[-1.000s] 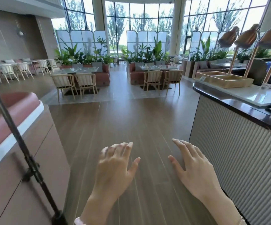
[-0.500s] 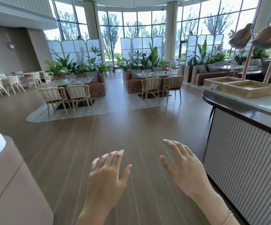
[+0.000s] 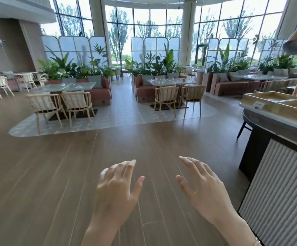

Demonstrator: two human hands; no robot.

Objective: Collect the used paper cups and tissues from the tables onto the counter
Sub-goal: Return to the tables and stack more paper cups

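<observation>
1. Paper cups (image 3: 175,77), small and blurred, stand on the far middle bench (image 3: 169,82) behind two wooden chairs (image 3: 179,96).
2. Left hand (image 3: 116,190) and right hand (image 3: 203,188) hover palm-down over the wood floor (image 3: 55,174), fingers spread, holding nothing.
3. Two wooden trays (image 3: 279,103) sit on the right bench (image 3: 268,121); their contents cannot be told.

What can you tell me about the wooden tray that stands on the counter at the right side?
The wooden tray is a shallow, light-coloured box, apparently of pale wood, divided into at least two compartments that look empty. It rests flat on the pale top of the counter, near its rounded end. A small white label card stands against its front wall. A slanted copper-coloured pole rises just behind it. The right part runs out of the picture. Neither hand touches it.
</observation>
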